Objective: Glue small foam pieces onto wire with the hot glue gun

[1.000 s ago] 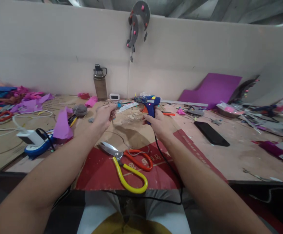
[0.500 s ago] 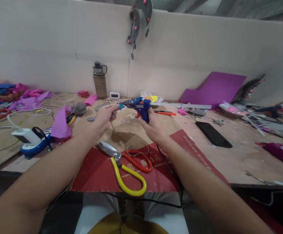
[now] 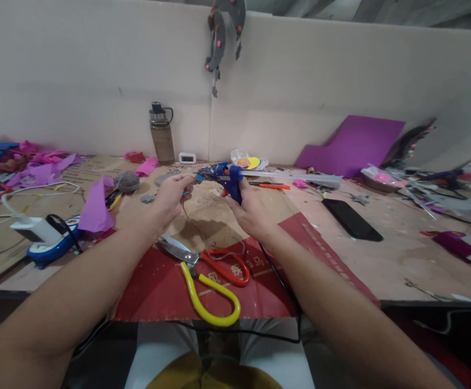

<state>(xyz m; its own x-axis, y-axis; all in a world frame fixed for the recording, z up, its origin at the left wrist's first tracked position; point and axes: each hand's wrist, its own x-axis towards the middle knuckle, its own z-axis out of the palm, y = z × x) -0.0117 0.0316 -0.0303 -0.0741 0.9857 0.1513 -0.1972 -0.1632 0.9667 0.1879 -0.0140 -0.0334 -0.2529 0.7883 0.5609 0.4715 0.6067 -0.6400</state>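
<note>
My right hand (image 3: 251,208) is wrapped around the grip of a blue hot glue gun (image 3: 230,178), whose small red light is lit. A long clear glue stick (image 3: 292,176) juts out of its back to the right. Close to the nozzle, my left hand (image 3: 174,195) is closed in a pinch. Thin grey yarn (image 3: 192,220) hangs from its fingers down to the table; a small blue bit shows at the fingertips, too small to name. Below both hands, large scissors (image 3: 195,258) with one red and one yellow handle lie partly open on red cardboard (image 3: 154,294).
A power strip (image 3: 53,248) with a white charger, purple felt (image 3: 96,208) and a yarn ball (image 3: 127,182) lie left. Behind stand a bottle (image 3: 162,138) and a small white clock (image 3: 187,158). A phone (image 3: 352,220) and purple sheet (image 3: 352,143) are right.
The whole view has shifted a little, so things sit slightly further left. Both hands keep their holds, with the glue gun nozzle still by the left fingertips.
</note>
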